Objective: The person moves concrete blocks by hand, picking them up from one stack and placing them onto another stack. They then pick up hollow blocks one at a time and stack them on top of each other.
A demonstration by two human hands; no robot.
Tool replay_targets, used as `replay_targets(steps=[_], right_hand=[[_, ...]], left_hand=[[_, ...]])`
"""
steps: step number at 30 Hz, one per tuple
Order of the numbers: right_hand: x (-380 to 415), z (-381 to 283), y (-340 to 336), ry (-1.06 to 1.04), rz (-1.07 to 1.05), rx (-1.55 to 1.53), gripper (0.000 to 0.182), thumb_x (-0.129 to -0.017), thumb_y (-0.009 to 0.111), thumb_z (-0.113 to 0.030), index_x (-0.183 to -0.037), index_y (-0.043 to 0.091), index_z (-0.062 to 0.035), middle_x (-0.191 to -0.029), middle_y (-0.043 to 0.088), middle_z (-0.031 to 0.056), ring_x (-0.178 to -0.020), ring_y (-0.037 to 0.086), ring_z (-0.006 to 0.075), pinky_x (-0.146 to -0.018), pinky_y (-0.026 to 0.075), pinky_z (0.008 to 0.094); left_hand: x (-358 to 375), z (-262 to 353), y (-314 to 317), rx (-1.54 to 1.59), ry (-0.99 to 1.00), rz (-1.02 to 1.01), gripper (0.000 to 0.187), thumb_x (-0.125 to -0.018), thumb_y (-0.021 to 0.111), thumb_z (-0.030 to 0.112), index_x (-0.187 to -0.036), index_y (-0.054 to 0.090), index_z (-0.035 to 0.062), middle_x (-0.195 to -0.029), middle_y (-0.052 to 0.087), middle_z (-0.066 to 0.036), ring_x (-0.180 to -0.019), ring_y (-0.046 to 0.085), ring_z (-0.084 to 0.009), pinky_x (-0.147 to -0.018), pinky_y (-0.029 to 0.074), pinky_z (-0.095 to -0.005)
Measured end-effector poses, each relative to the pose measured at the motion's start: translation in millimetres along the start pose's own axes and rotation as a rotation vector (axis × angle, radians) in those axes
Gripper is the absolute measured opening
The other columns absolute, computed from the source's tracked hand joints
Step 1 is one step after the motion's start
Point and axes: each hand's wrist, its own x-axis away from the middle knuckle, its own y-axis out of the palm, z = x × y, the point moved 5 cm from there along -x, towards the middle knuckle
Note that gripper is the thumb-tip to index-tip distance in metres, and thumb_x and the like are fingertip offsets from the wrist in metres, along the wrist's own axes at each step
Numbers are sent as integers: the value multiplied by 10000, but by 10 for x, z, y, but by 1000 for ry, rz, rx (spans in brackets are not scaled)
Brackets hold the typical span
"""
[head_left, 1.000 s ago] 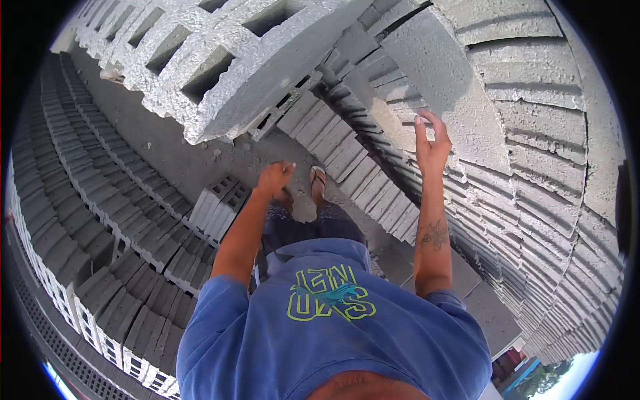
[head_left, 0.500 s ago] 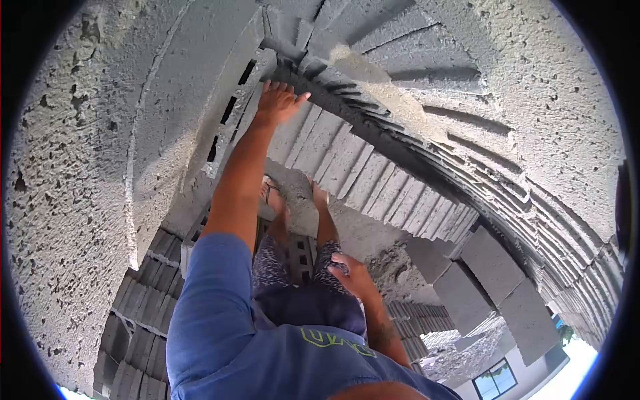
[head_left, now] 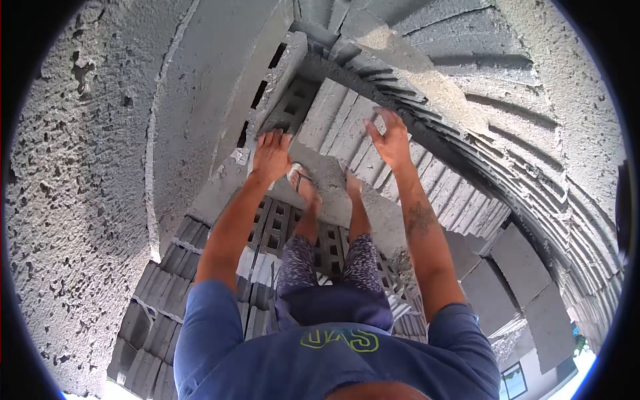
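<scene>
My left hand (head_left: 272,157) is at the near end of a grey hollow concrete block (head_left: 298,101) that lies between the wall and a row of blocks. Its fingers stretch forward, fingertips right at the block's edge, with the thumb out to the side. Over the row of light grey concrete blocks (head_left: 331,119), my right hand (head_left: 392,137) is raised, thumb and fingers apart and nothing between them. Beside the left hand stands another hollow block (head_left: 269,87) with dark slots along its side.
Rough grey concrete surfaces (head_left: 87,167) rise close on my left. Stacked blocks (head_left: 553,200) curve along my right, with larger blocks (head_left: 517,263) below them. My feet, in flip-flops, stand among hollow blocks (head_left: 277,227) and rubble. More stacked blocks (head_left: 160,293) are at lower left.
My left hand has drawn back toward me from the far end of the blocks. My right hand has come up from beside my thigh to over the row. A hollow block face now shows.
</scene>
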Motion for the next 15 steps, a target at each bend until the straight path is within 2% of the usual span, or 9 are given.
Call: replay_targets(steps=[1,2,4,5,8,9,10,12,15], right_hand=[[-144,106,137,4,-6,25,396,-787,668,-295,-1073,575,-38,-1020,609,173,-972,567,354,-847,432,431],[-251,180,276,1,-6,21,396,-787,668,-295,-1073,575,-38,-1020,609,173,-972,567,354,-847,432,431],[-373,303,509,-46,87,203,456,-808,636,-358,-1122,544,-41,-1044,596,151,-1011,547,333,-881,391,448],[-369,350,641,-74,93,278,502,-840,573,-424,-1159,517,-40,-1081,581,139,-1032,532,314,-902,353,461],[-246,395,914,-41,10,413,523,-859,525,-457,-1177,507,-42,-1068,578,144,-996,540,303,-902,341,461],[-243,397,937,-11,-17,450,545,-877,468,-482,-1206,492,-48,-1052,567,140,-983,531,287,-917,320,452],[-235,383,951,-10,-14,442,545,-877,468,-482,-1206,492,-48,-1052,567,140,-983,531,287,-917,320,452],[-243,408,967,45,-68,512,560,-887,432,-494,-1235,473,-58,-1042,553,129,-1000,513,277,-932,303,444],[-253,417,969,110,-131,530,563,-891,411,-499,-1248,464,-67,-1045,543,118,-1025,499,267,-936,296,436]], left_hand=[[-8,-5,30,-26,-11,-165,548,-689,606,173,-1206,465,58,-1049,570,-159,-1092,492,-270,-1001,268,-437],[3,-38,55,-29,-14,-164,548,-689,606,173,-1206,465,58,-1049,570,-159,-1092,492,-270,-1001,268,-437],[93,-50,236,-119,76,-381,628,-716,579,196,-1306,405,72,-1025,574,-164,-1052,514,-273,-1023,244,-437],[164,-62,271,-147,67,-379,679,-746,548,212,-1380,332,95,-1015,580,-157,-1008,538,-284,-1044,208,-453],[375,-79,345,-228,-22,-392,701,-745,556,236,-1388,320,85,-1009,585,-151,-991,545,-281,-1049,191,-478],[480,-96,399,-249,14,-361,756,-722,613,257,-1385,318,47,-936,600,-151,-930,559,-296,-1035,212,-524],[566,-108,384,-257,14,-364,756,-722,613,257,-1385,318,47,-936,600,-151,-930,559,-296,-1035,212,-524],[757,-126,462,-191,-56,-609,831,-667,643,183,-1403,281,50,-994,583,-145,-987,539,-275,-1048,191,-481],[989,-172,561,-153,-77,-539,846,-637,654,134,-1396,289,43,-950,594,-134,-956,555,-266,-1040,202,-476]])
